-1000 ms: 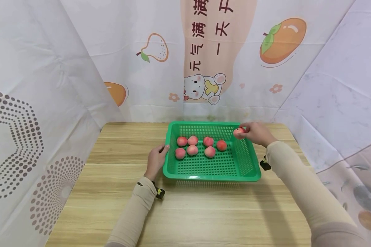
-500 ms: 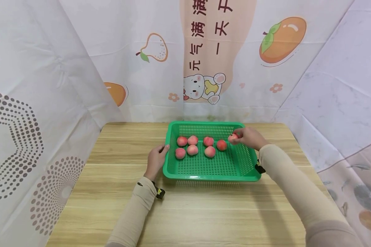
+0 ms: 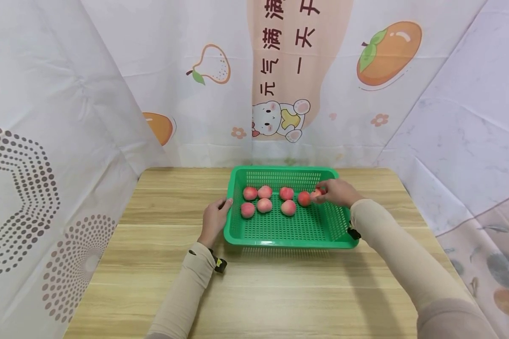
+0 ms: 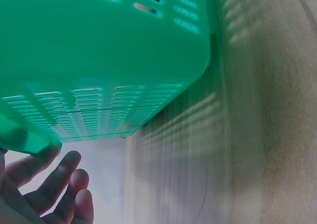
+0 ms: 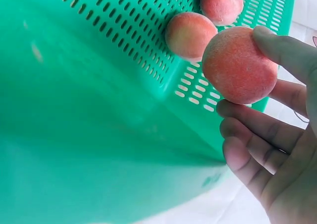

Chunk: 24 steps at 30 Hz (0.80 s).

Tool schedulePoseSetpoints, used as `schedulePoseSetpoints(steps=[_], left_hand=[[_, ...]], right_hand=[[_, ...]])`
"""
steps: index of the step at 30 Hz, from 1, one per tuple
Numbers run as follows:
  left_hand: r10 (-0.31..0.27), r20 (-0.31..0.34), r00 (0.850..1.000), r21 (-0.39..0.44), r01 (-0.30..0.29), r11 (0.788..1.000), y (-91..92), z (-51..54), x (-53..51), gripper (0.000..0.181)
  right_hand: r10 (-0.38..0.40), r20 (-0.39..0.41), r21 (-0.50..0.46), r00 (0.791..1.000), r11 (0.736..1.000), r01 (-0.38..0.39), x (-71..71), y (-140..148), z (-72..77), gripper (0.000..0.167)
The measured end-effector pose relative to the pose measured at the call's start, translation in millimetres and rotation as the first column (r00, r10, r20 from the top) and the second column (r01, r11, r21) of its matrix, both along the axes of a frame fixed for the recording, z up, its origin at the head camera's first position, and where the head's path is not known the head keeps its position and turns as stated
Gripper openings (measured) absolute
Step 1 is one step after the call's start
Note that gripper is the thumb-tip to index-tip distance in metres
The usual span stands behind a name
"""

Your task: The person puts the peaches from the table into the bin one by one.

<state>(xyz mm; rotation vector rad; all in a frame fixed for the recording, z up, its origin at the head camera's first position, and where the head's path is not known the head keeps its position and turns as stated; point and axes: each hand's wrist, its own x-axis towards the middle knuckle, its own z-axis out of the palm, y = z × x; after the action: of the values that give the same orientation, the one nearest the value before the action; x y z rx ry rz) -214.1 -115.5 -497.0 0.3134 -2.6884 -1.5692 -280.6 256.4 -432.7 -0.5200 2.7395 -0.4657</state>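
My right hand (image 3: 338, 192) pinches a fuzzy pink-red peach (image 5: 237, 68) between thumb and fingers, inside the right end of a green plastic basket (image 3: 290, 244). In the right wrist view its other fingers are bent loosely below the fruit. Just left of the held peach lies a redder peach (image 3: 304, 198); whether the two touch I cannot tell. Several more peaches, such as a pale one (image 3: 264, 205), lie on the slotted floor towards the left. My left hand (image 3: 214, 219) holds the basket's left rim, thumb on top and index finger against the underside (image 4: 32, 167).
The basket stands on a wooden table (image 3: 288, 292), near its back edge. Behind it hangs a printed white curtain (image 3: 212, 117), with more white cloth on both sides. A black strap with a small device (image 3: 219, 264) sits on the left wrist.
My right hand has carried the peach left and down from the basket's right rim to beside the red peach. The left hand has stayed at the left rim.
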Motion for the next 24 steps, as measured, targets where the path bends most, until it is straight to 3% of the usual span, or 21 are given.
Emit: schedulePoseSetpoints(steps=[7,17,24], left_hand=[[0.000,0.004,1.000,0.001,0.000,1.000,0.1,0.3,0.8,0.049],[0.006,0.002,1.000,0.002,-0.006,1.000,-0.2,0.6,-0.1,0.047],[0.005,-0.010,1.000,-0.006,-0.005,1.000,0.1,0.8,0.3,0.047]], right_hand=[[0.038,0.013,0.014,0.999,0.999,-0.038,-2.0,-6,-6.5,0.054],[-0.001,0.085,0.043,0.996,0.999,-0.003,-1.7,-13,-15.3,0.051],[0.026,0.108,0.042,0.994,0.999,-0.031,-5.3,-13,-26.5,0.046]])
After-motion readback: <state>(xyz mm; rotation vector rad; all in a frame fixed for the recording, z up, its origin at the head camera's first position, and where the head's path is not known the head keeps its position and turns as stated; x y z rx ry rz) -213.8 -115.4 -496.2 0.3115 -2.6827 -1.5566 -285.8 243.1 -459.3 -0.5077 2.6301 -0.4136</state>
